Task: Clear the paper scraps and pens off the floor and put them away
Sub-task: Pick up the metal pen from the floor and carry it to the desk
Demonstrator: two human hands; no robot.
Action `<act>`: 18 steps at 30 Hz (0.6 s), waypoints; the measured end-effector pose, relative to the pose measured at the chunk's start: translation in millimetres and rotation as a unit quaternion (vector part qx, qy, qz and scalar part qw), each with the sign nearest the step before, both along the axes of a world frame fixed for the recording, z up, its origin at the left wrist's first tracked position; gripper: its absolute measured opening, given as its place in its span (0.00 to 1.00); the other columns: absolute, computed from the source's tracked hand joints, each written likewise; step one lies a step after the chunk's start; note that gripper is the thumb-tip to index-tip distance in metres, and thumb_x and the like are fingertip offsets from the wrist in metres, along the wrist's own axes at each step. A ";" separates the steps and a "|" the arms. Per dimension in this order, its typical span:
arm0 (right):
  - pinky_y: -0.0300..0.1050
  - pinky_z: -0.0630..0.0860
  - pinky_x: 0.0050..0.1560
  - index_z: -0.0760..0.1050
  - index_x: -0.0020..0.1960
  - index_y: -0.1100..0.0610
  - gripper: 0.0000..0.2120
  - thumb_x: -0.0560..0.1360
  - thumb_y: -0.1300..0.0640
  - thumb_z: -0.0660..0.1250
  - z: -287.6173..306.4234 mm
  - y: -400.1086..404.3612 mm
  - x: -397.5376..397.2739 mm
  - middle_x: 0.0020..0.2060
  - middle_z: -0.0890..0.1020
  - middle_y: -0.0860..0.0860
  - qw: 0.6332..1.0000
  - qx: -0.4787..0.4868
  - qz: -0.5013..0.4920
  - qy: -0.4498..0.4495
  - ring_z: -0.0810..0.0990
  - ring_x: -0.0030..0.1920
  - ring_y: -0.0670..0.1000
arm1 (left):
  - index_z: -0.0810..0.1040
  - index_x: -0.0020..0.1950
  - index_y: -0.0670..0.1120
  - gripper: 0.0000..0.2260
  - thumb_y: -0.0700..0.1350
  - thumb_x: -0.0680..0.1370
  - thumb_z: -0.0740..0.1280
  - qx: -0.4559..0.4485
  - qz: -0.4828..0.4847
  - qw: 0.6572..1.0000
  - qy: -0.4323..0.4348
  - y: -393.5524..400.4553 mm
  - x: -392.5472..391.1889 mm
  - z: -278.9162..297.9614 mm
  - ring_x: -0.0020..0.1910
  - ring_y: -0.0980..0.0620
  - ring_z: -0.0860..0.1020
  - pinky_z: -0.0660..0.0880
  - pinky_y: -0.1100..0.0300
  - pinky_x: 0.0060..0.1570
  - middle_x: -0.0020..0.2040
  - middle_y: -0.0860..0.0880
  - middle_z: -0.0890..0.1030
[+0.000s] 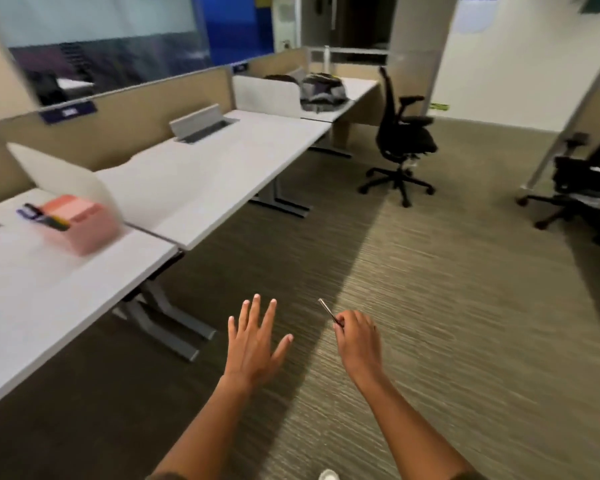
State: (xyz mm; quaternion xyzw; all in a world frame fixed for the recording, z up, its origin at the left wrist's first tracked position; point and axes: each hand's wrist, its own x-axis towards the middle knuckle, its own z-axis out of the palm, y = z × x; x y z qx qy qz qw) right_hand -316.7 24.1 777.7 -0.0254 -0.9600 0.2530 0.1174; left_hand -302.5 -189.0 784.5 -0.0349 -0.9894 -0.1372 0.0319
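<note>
My right hand (357, 336) is closed around a thin dark pen (327, 310), whose tip points up and to the left. To its left, my left hand (257, 341) is held out flat, fingers spread, with nothing in it. Both hands hover above the striped carpet (447, 306). On the near white desk (32, 289) at the left stands a pink box (84, 223), blurred, with dark markers or pens (44, 216) lying against its left side. I see no paper scraps on the carpet in this view.
A row of white desks (215, 168) runs along the left with grey metal legs (167, 320) reaching onto the carpet. A black office chair (402, 133) stands further back, another (582, 188) at the right edge. A bag (323, 90) lies on the far desk.
</note>
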 end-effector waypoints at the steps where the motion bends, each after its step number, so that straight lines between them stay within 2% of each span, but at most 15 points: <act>1: 0.49 0.70 0.51 0.75 0.50 0.51 0.04 0.76 0.54 0.67 4.0 -16.0 -10.7 0.47 0.80 0.48 1.000 0.001 0.022 0.010 0.76 0.51 0.53 | 0.50 0.79 0.54 0.35 0.68 0.76 0.51 -0.001 0.020 1.000 0.004 -14.9 -3.0 2.1 0.79 0.44 0.47 0.52 0.38 0.74 0.80 0.45 0.48; 5: 0.51 0.71 0.50 0.76 0.51 0.52 0.05 0.76 0.54 0.68 14.0 -73.0 -60.8 0.47 0.80 0.49 0.995 0.007 0.093 0.028 0.77 0.50 0.54 | 0.49 0.79 0.54 0.35 0.67 0.76 0.52 -0.009 0.091 0.996 0.009 -66.4 -18.9 11.8 0.79 0.44 0.46 0.52 0.39 0.75 0.80 0.45 0.48; 11: 0.51 0.72 0.49 0.76 0.51 0.53 0.06 0.76 0.54 0.68 32.4 -158.8 -141.9 0.48 0.80 0.50 0.981 -0.011 0.189 0.046 0.77 0.50 0.55 | 0.43 0.79 0.56 0.35 0.68 0.77 0.50 -0.015 0.180 0.983 0.008 -144.3 -45.1 28.1 0.79 0.46 0.39 0.43 0.42 0.76 0.80 0.47 0.41; 18: 0.48 0.75 0.50 0.75 0.53 0.53 0.06 0.78 0.53 0.65 58.0 -242.9 -201.5 0.47 0.80 0.49 0.956 -0.043 0.287 0.040 0.76 0.48 0.49 | 0.40 0.78 0.57 0.35 0.69 0.76 0.49 -0.014 0.265 0.964 0.007 -212.2 -68.3 41.2 0.78 0.47 0.35 0.40 0.42 0.76 0.79 0.49 0.35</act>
